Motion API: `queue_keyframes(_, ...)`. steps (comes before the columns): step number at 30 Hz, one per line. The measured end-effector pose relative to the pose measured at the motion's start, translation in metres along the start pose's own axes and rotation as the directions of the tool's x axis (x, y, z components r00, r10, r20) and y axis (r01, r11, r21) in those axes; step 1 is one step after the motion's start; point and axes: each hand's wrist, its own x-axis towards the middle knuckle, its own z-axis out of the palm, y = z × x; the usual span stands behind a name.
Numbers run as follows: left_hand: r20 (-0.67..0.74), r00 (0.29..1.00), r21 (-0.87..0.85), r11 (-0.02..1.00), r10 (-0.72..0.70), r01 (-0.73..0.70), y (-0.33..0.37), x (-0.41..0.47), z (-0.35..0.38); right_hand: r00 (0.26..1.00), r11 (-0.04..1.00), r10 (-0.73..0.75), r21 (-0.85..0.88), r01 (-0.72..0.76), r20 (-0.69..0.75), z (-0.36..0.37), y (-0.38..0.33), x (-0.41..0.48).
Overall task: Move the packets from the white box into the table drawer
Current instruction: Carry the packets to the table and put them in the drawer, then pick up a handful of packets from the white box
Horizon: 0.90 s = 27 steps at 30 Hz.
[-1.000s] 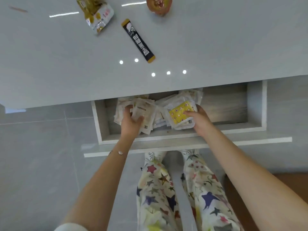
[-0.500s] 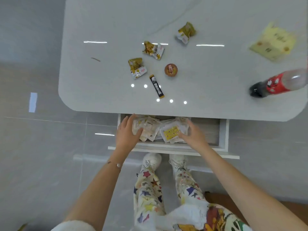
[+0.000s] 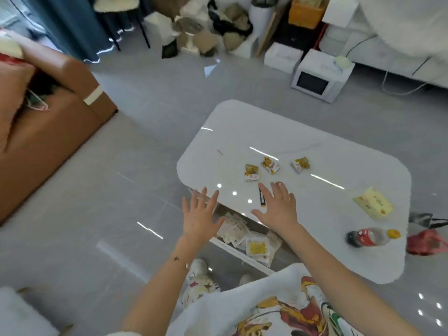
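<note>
- Left hand and right hand hover above the open table drawer, fingers spread, holding nothing.
- The packets lie heaped in the drawer, at five o'clock from the left hand.
- A cola bottle lies on the white table, at three o'clock from the packets.

Glossy grey tiled floor, brown sofa at left, teal curtain, 1 white microwave (on the floor)

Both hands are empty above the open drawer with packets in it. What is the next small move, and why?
Probably push the drawer shut: the packets already lie inside it, and the left hand and right hand are open, holding nothing. The white box is not in view.
</note>
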Motion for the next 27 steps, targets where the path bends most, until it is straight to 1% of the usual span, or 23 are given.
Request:
queue_keyframes(3, -0.108, 0.988, -0.027, 0.994, -0.110, 0.108, -0.047, -0.019, -0.033, 0.986, 0.982, -0.163, -0.101, 0.157, -0.048, -0.025, -0.065, 0.006)
queue_keyframes(6, -0.166, 0.960, -0.062, 0.974, -0.226, 0.218, -0.109, -0.042, -0.060, 0.949, 0.941, -0.310, -0.160, 0.299, -0.051, -0.042, -0.144, 0.016)
queue_keyframes(8, -0.212, 0.925, -0.124, 0.947, -0.317, 0.296, -0.156, -0.061, -0.072, 0.914, 0.906, -0.401, -0.174, 0.386, -0.059, -0.046, -0.202, 0.021)
queue_keyframes(10, -0.214, 0.887, -0.188, 0.909, -0.408, 0.373, -0.204, -0.085, -0.080, 0.876, 0.861, -0.481, -0.210, 0.463, -0.040, -0.046, -0.260, 0.024)
queue_keyframes(13, -0.212, 0.815, -0.228, 0.838, -0.540, 0.496, -0.276, -0.127, -0.087, 0.811, 0.786, -0.585, -0.260, 0.561, -0.019, -0.040, -0.347, 0.024)
queue_keyframes(15, -0.219, 0.750, -0.227, 0.780, -0.624, 0.583, -0.319, -0.156, -0.087, 0.765, 0.738, -0.643, -0.273, 0.617, -0.008, -0.033, -0.403, 0.022)
queue_keyframes(18, -0.238, 0.654, -0.255, 0.696, -0.718, 0.671, -0.373, -0.198, -0.082, 0.701, 0.668, -0.713, -0.294, 0.684, 0.013, -0.017, -0.473, 0.014)
queue_keyframes(22, -0.203, 0.545, -0.322, 0.581, -0.813, 0.747, -0.421, -0.249, -0.070, 0.615, 0.572, -0.785, -0.296, 0.765, 0.076, 0.010, -0.545, 0.004)
queue_keyframes(24, -0.184, 0.505, -0.323, 0.537, -0.843, 0.779, -0.438, -0.268, -0.061, 0.576, 0.524, -0.810, -0.304, 0.795, 0.108, 0.019, -0.575, 0.003)
queue_keyframes(27, -0.179, 0.397, -0.367, 0.436, -0.900, 0.822, -0.469, -0.300, -0.047, 0.488, 0.418, -0.858, -0.336, 0.844, 0.159, 0.031, -0.633, 0.004)
